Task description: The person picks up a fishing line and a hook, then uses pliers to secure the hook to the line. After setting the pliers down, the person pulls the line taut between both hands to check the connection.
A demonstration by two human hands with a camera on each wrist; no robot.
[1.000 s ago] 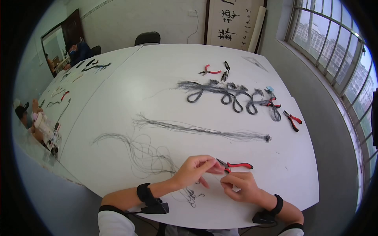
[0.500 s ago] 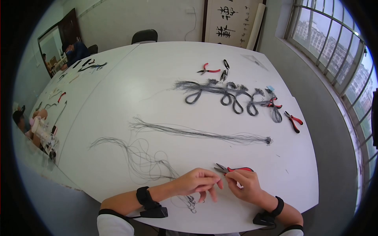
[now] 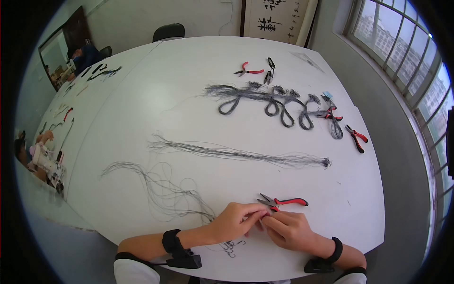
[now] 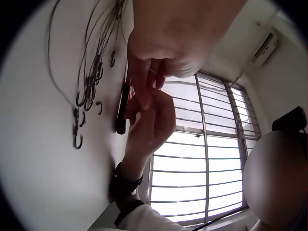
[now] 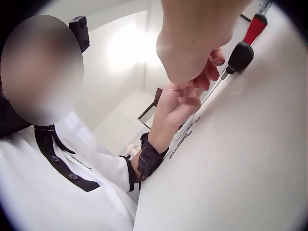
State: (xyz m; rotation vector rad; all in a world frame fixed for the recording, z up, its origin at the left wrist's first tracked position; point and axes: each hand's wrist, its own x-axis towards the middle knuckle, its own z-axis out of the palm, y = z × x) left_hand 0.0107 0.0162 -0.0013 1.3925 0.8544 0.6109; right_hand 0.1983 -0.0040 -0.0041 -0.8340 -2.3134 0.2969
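Head view: bright, even; daylight from barred metal-framed window (image 3: 405, 53) on the right, soft sheen on smooth white worktop (image 3: 137, 113). Fisheye bends edges, corners black. Left wrist: window blown out white. Right wrist: hazy, glare patch upper left of centre.

Writing on hanging scroll (image 3: 275, 31), far wall (image 3: 203, 21), head view. Lg blk brush chars (image 3: 267, 24), Chinese, in vert. col.; lower one whole, one above cut by top frame edge. Not sharp enough to read w/ certainty. To R, col. of sm. chars (image 3: 294, 18), too tiny to read. Set square (image 3: 307, 61) on worktop (image 3: 127, 113): any markings too faint to read.
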